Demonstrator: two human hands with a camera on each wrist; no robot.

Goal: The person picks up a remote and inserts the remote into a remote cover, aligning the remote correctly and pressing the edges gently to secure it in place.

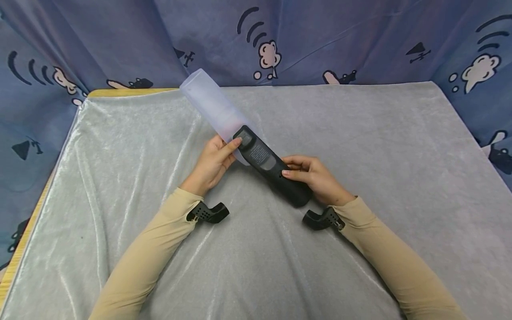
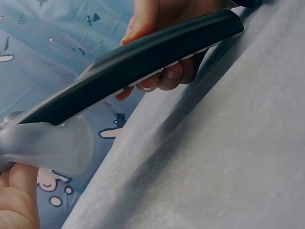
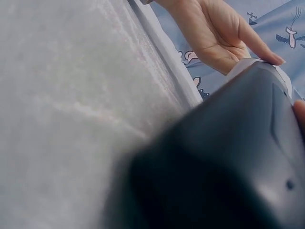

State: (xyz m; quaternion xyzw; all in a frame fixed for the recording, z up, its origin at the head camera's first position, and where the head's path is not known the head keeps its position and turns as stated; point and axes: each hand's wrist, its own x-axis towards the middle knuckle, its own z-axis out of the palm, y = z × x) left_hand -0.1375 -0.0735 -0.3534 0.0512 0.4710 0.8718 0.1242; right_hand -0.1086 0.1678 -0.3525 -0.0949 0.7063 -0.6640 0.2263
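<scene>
A black remote control (image 1: pixel 262 153) is held slantwise above the table, its back with the printed label facing up. My right hand (image 1: pixel 320 180) grips its near half, thumb on the back and fingers beneath. Pale button edges show along the underside of the remote (image 2: pixel 143 57) in the left wrist view. My left hand (image 1: pixel 210 164) pinches the mouth of a translucent, soft-looking sleeve (image 1: pixel 216 104), with the thumb lying over the remote's far end. That end sits at the sleeve's mouth, and the sleeve stretches away toward the upper left. In the right wrist view the remote (image 3: pixel 228 138) looms large and blurred.
A grey velvety cloth (image 1: pixel 380 146) covers the table, with wooden edge (image 1: pixel 132 92) bared at the back left. Blue patterned curtains (image 1: pixel 320 40) hang behind and at the sides. Each wrist wears a black bracket (image 1: pixel 208 213).
</scene>
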